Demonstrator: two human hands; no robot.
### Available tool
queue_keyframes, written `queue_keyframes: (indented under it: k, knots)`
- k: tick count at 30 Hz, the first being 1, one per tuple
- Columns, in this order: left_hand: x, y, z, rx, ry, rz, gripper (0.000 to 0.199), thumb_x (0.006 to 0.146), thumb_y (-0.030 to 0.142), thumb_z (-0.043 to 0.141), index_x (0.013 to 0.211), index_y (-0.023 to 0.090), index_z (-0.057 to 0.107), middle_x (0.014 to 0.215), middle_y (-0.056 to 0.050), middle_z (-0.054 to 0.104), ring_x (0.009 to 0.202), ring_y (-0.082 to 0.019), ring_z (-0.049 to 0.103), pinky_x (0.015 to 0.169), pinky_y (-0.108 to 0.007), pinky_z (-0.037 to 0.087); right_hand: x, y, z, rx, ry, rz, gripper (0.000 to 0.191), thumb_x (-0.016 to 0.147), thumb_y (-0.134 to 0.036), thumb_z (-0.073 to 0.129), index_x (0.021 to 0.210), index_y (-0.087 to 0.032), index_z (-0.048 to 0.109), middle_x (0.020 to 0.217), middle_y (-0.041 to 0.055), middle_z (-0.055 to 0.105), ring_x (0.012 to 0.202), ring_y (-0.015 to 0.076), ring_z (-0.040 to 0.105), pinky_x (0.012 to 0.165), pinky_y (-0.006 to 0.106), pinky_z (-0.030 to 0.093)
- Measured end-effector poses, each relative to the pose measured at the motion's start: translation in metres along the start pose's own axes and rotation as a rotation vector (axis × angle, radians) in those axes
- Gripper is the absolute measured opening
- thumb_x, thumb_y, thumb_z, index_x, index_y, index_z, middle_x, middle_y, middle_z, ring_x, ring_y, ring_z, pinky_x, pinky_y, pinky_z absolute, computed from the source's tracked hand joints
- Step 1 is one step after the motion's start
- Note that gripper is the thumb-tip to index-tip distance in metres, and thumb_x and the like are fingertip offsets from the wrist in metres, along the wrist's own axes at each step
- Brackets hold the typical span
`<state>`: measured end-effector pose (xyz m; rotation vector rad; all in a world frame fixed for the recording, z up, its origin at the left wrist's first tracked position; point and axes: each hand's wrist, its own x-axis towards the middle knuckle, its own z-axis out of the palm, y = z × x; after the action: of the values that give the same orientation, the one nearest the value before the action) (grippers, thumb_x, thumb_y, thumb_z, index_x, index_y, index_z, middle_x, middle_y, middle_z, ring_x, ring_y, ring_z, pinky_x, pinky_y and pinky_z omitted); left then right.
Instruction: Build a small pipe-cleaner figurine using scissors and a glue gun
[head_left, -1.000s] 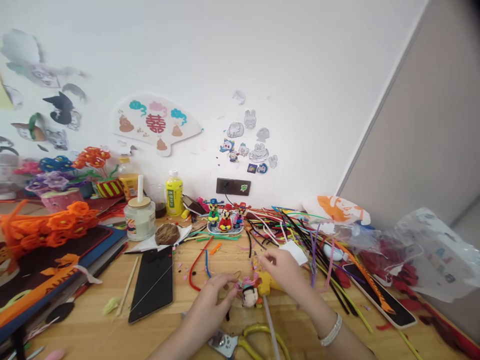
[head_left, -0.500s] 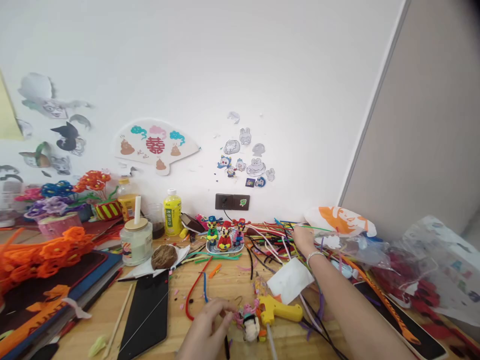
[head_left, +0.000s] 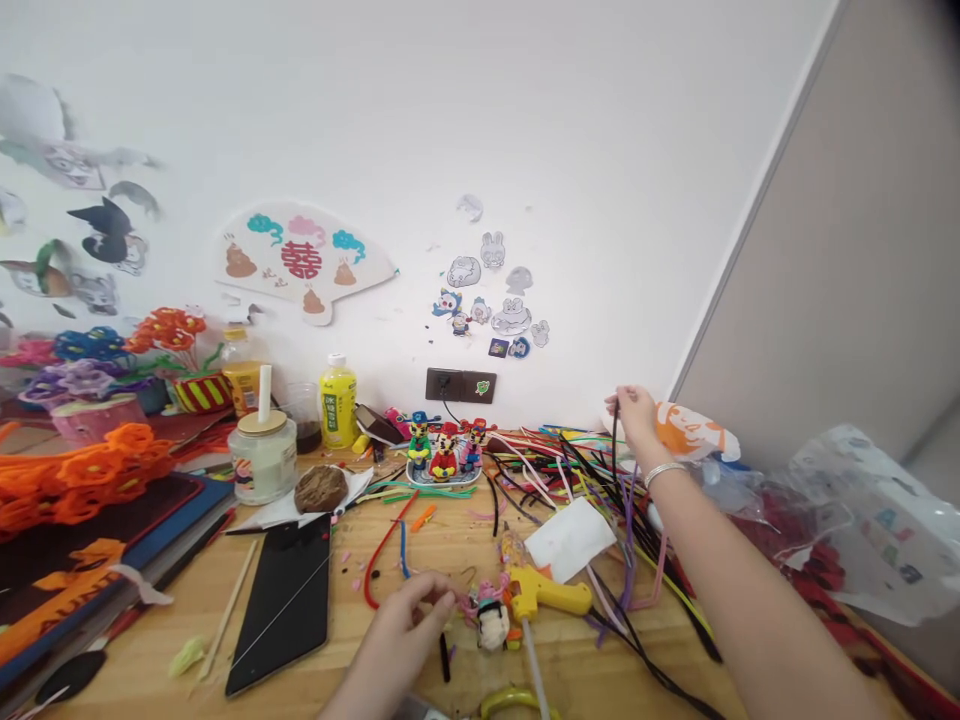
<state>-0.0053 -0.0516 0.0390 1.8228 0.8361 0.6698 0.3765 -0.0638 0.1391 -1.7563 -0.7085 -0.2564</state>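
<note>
My right hand (head_left: 634,412) is raised at the back right, pinching a black pipe cleaner (head_left: 616,450) that hangs down from the fingers. Below it spreads a heap of pipe cleaners (head_left: 536,455) in many colours. Near the front, my left hand (head_left: 411,618) has thumb and fingers closed at the pink edge of a small figure (head_left: 493,625) with a cream and black body; the exact grip is partly hidden. Right beside the figure lies a yellow glue gun (head_left: 555,592). Three finished-looking figures (head_left: 448,455) in green, red and pink stand on a small tray.
A black tablet-like slab (head_left: 281,605), a candle jar (head_left: 262,465) and a yellow bottle (head_left: 339,402) are to the left. Orange fuzzy flowers (head_left: 90,475) lie further left. A white paper (head_left: 571,538) and plastic bags (head_left: 885,530) are on the right.
My right hand has lifted out of the heap, up and to the right, drawing out a black pipe cleaner. My left hand stays by the small figure. The view has shifted slightly.
</note>
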Motion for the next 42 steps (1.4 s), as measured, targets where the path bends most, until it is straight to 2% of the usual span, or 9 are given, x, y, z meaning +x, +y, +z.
queue_keyframes:
  k: [3,8,12,14,17,20,27,35,42]
  knots:
    - [0.001,-0.001,-0.001,-0.042,0.027,-0.005,0.026,0.065,0.042,0.049,0.063,0.018,0.060,0.064,-0.003,0.062,0.063,-0.020,0.055,0.059,-0.028,0.041,0.014,-0.033,-0.024,0.222,0.153,-0.114,0.020,0.090,-0.026,0.029,0.101,-0.016,0.043,0.063,-0.0055,0.050,0.050,0.0058,0.050,0.055,0.020,0.046]
    - [0.002,-0.001,-0.002,-0.085,0.049,0.012,0.028,0.064,0.043,0.051,0.064,0.018,0.061,0.065,-0.003,0.062,0.066,-0.020,0.055,0.063,-0.029,0.042,0.003,-0.102,-0.074,0.470,0.290,-0.376,0.013,0.085,-0.026,0.038,0.088,-0.020,0.049,0.061,-0.0072,0.044,0.050,0.0056,0.045,0.055,0.019,0.043]
    - [0.002,0.000,-0.003,-0.112,0.059,0.018,0.024,0.066,0.040,0.051,0.063,0.017,0.060,0.065,-0.004,0.062,0.067,-0.020,0.056,0.064,-0.029,0.043,-0.063,-0.135,-0.093,0.279,0.089,-0.624,0.016,0.083,-0.027,0.045,0.084,-0.018,0.058,0.074,0.0001,0.057,0.054,0.0091,0.049,0.059,0.026,0.042]
    - [0.002,0.000,-0.002,-0.123,0.050,0.018,0.023,0.066,0.038,0.051,0.063,0.017,0.059,0.064,-0.004,0.061,0.067,-0.021,0.056,0.064,-0.029,0.043,-0.110,-0.134,-0.082,0.026,-0.214,-0.633,0.017,0.081,-0.025,0.046,0.074,-0.019,0.061,0.078,0.0011,0.061,0.059,0.0109,0.052,0.060,0.026,0.042]
    - [0.001,-0.001,-0.002,-0.132,0.043,0.026,0.021,0.067,0.036,0.051,0.064,0.016,0.059,0.065,-0.004,0.061,0.067,-0.020,0.056,0.064,-0.029,0.043,-0.177,-0.113,-0.047,-0.255,-0.699,-0.641,0.015,0.078,-0.028,0.052,0.085,-0.020,0.063,0.081,0.0030,0.063,0.076,0.0156,0.056,0.068,0.026,0.041]
    - [0.002,-0.002,-0.002,-0.137,0.043,0.054,0.021,0.068,0.035,0.051,0.065,0.016,0.060,0.066,-0.004,0.062,0.067,-0.020,0.056,0.064,-0.029,0.043,-0.224,-0.084,-0.013,-0.525,-0.973,-0.641,0.034,0.061,-0.039,0.068,0.086,-0.016,0.063,0.086,0.0070,0.062,0.079,0.0198,0.057,0.065,0.025,0.041]
    - [0.002,-0.005,-0.001,-0.181,0.067,0.049,0.019,0.068,0.033,0.051,0.067,0.016,0.059,0.065,-0.003,0.061,0.066,-0.020,0.057,0.064,-0.029,0.044,-0.251,-0.068,0.002,-0.655,-1.069,-0.616,0.028,0.063,-0.029,0.063,0.089,-0.018,0.061,0.083,0.0052,0.064,0.076,0.0189,0.058,0.062,0.023,0.036]
    - [-0.005,0.004,0.002,-0.393,0.102,-0.018,0.040,0.065,0.044,0.059,0.093,0.016,0.055,0.074,-0.002,0.060,0.072,-0.019,0.059,0.067,-0.032,0.046,-0.236,-0.088,-0.018,-0.057,-1.131,-0.300,0.024,0.062,-0.027,0.067,0.085,-0.020,0.061,0.078,-0.0015,0.061,0.071,0.0147,0.054,0.061,0.021,0.037]
    - [-0.015,0.017,0.008,-0.803,-0.330,-0.073,0.037,0.068,0.043,0.061,0.095,0.018,0.056,0.086,-0.004,0.063,0.072,-0.017,0.060,0.067,-0.032,0.048,-0.238,-0.090,-0.017,0.270,-1.184,-0.142,0.038,0.064,-0.024,0.068,0.099,-0.020,0.055,0.095,0.0012,0.060,0.089,0.0178,0.054,0.076,0.027,0.043]
